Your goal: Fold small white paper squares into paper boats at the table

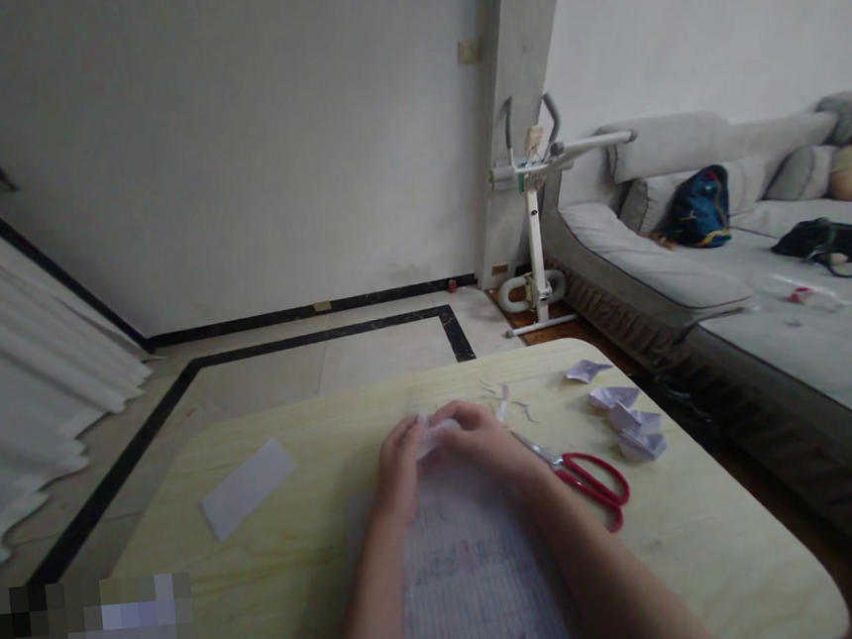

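Note:
Between my two hands, over the far part of the table, is a small piece of pale folded paper [436, 432]. My left hand [400, 461] grips its left side with the fingers curled in. On its other side, my right hand [477, 439] pinches the paper, and the fingertips partly hide it. Under my forearms lies a large sheet with handwritten lines [469, 564]. Red-handled scissors [594, 484] rest on the table beside my right wrist, their blades partly hidden. Thin paper scraps [504, 402] lie just beyond my right hand.
Several folded paper pieces [628, 416] sit along the right edge of the wooden table [721, 542]. A pale paper rectangle [247, 487] lies at the left. Beyond are an exercise machine [534, 230] and a grey sofa [790, 308] with a blue bag [701, 206] and a person.

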`<action>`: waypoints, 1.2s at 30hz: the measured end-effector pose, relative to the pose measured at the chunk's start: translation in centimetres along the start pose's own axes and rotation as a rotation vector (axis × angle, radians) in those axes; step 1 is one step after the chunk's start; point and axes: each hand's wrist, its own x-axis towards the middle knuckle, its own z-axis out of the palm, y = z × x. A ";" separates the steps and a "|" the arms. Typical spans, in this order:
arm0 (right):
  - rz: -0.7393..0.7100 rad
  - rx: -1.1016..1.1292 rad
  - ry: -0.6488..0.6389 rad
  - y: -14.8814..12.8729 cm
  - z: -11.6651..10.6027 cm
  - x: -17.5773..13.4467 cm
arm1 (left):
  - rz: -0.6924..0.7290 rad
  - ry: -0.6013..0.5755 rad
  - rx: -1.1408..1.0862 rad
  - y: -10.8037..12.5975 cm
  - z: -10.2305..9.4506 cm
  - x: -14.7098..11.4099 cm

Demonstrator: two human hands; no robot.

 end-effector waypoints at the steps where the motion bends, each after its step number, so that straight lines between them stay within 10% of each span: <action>1: -0.014 -0.018 0.007 0.1 0.0 0.1 | 0.012 0.010 0.004 0.0 0.0 0.0; 25: -0.055 -0.124 0.174 1.0 0.2 0.6 | 0.166 -0.103 0.186 1.3 0.9 -0.7; 36: -0.044 -0.040 0.266 1.3 0.6 0.9 | 0.158 0.068 0.212 0.0 0.5 -0.3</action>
